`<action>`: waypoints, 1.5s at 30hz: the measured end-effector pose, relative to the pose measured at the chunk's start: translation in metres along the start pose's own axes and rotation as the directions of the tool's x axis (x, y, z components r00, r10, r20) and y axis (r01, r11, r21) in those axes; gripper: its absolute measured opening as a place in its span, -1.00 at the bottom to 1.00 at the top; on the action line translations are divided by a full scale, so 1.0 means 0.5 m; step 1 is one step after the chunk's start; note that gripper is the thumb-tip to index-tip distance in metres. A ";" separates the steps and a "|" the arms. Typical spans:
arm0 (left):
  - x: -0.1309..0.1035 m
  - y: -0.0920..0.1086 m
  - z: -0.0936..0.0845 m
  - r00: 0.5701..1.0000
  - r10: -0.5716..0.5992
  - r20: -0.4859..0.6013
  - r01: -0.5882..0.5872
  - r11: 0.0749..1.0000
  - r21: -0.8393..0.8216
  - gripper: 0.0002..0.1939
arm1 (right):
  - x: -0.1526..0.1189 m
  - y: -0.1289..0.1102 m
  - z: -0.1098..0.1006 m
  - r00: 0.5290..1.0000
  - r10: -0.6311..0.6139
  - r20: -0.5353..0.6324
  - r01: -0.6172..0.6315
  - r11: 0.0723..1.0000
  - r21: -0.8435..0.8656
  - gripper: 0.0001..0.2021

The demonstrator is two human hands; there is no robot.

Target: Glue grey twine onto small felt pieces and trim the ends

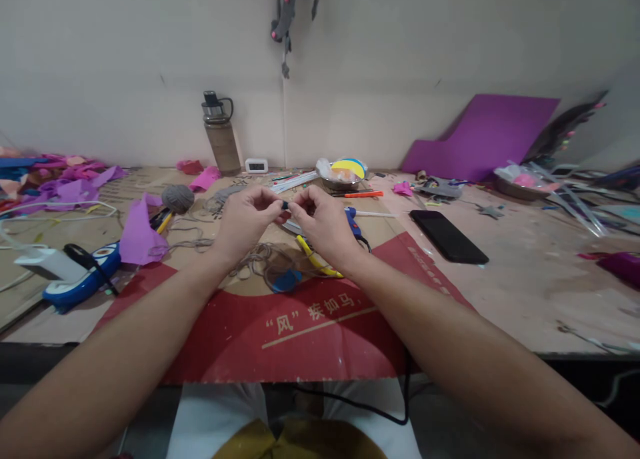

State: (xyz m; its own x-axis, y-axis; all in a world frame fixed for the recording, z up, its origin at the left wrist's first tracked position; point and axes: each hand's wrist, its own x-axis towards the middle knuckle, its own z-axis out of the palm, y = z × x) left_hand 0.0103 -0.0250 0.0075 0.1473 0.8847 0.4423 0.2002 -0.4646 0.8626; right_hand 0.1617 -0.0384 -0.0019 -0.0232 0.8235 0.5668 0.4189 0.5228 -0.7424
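Note:
A small dark piece [285, 206] sits between the fingertips of both hands, above the table's middle. My left hand [248, 220] pinches its left end, with thumb and fingers pressed together. From the other side, my right hand [323, 222] has its thumb and curled fingers closed at the same piece. Below the hands lie tangled grey yarn [255, 256], a blue scrap [287, 280] and a yellow-handled tool [320, 262]. A blue glue gun [353, 223] is partly hidden behind my right hand.
A red printed sheet [300, 339] covers the front edge. A power strip [83, 282] and purple felt [140, 236] lie left, a bottle [221, 139] and bowl [341, 179] behind, a phone [448, 236] right. Cables cross the left side.

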 end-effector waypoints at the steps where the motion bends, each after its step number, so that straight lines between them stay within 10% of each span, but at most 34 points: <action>1: 0.000 -0.001 0.001 1.000 0.002 -0.005 -0.002 1.000 -0.004 -0.87 | 0.001 0.003 0.001 1.000 0.006 0.004 -0.006 1.000 0.026 -0.90; 32: -0.007 0.024 0.011 0.989 0.086 -0.121 -0.077 0.994 0.080 -0.93 | 0.000 0.005 0.015 0.992 0.127 -0.023 -0.120 0.973 0.195 -0.83; 45: -0.005 0.017 0.014 0.999 -0.040 -0.035 0.035 0.990 -0.134 -0.84 | 0.002 0.002 0.010 0.985 0.163 -0.052 -0.148 0.966 0.213 -0.84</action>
State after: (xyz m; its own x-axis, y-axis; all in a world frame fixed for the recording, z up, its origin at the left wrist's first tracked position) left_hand 0.0186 -0.0316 0.0122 0.1056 0.9032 0.4160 0.0736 -0.4243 0.9025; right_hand 0.1573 -0.0359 -0.0038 0.0922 0.8851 0.4562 0.2143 0.4297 -0.8771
